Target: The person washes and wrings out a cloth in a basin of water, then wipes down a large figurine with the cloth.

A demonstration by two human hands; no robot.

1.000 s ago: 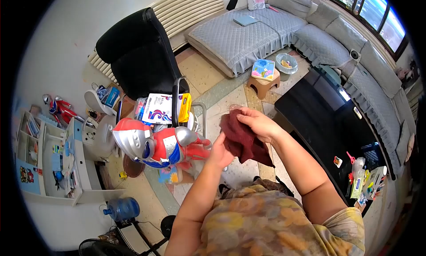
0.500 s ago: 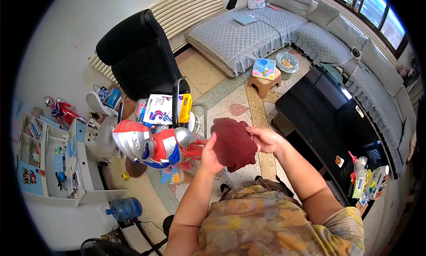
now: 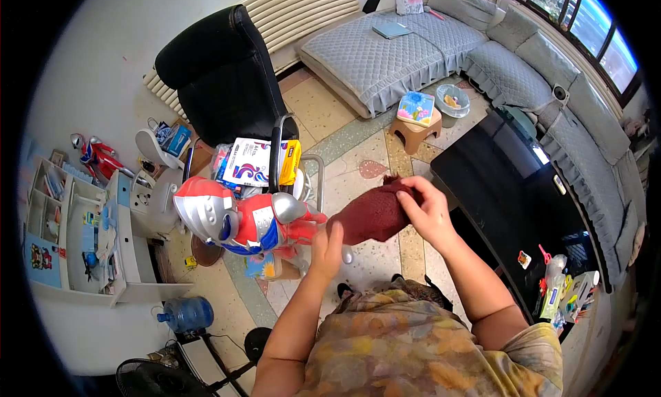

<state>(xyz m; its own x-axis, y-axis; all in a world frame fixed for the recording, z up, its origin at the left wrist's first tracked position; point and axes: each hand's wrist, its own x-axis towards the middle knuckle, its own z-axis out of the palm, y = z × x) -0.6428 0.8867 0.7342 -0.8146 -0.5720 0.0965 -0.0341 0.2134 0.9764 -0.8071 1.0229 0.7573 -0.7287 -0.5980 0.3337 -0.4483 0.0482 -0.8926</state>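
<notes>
A dark red cloth [image 3: 372, 217] with a rough-looking texture is stretched between my hands in front of my body. My right hand [image 3: 430, 211] pinches its upper right end, where a ragged tuft sticks up. At the cloth's lower left end is my left hand [image 3: 326, 251], thumb upward, its other fingers partly hidden. Just beyond the left hand stands a large red, silver and blue toy figure [image 3: 258, 225], its arm close to my thumb.
A black office chair [image 3: 220, 73] stands behind the figure, with packages on its seat. To the right is a black glossy table [image 3: 496, 190] with small items at its near end. A stool [image 3: 413, 125] and a bin [image 3: 452, 102] stand ahead. Shelves [image 3: 82, 245] are at left.
The cloth has gone from a broad, flat shape to a narrower, longer one. My right hand has moved right and slightly up, turning over the cloth's edge.
</notes>
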